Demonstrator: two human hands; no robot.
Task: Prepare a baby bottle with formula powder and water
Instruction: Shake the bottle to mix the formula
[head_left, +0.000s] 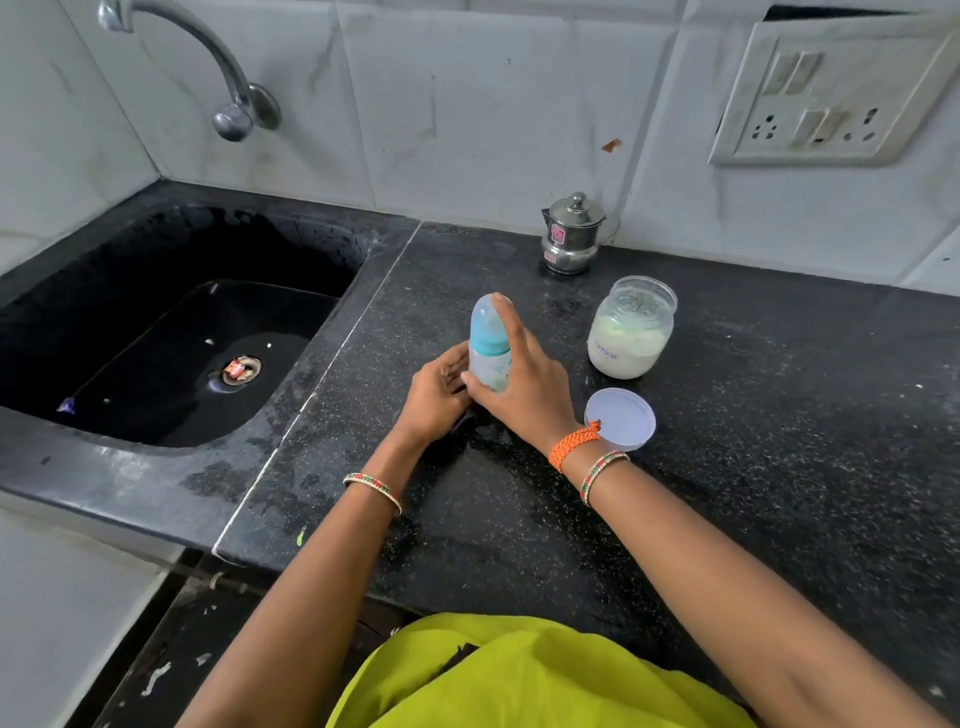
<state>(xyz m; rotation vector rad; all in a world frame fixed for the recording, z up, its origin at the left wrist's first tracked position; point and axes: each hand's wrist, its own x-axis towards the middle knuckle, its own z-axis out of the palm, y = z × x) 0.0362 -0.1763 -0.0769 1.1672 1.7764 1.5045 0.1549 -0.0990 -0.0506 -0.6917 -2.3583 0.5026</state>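
Note:
A clear baby bottle (488, 348) with a teal collar and a see-through cap stands upright on the black counter (727, 467). My right hand (524, 384) wraps around its body, with one finger stretched up along the cap. My left hand (436, 395) touches the bottle's lower left side. To the right stands an open clear jar (631, 327) about half full of pale formula powder. Its translucent lid (621, 418) lies flat on the counter just in front of the jar, beside my right wrist.
A small lidded steel pot (571, 234) stands at the back by the tiled wall. A black sink (171, 332) with debris at its drain lies to the left, under a metal tap (228, 78). A switch and socket plate (831, 88) is on the wall at upper right.

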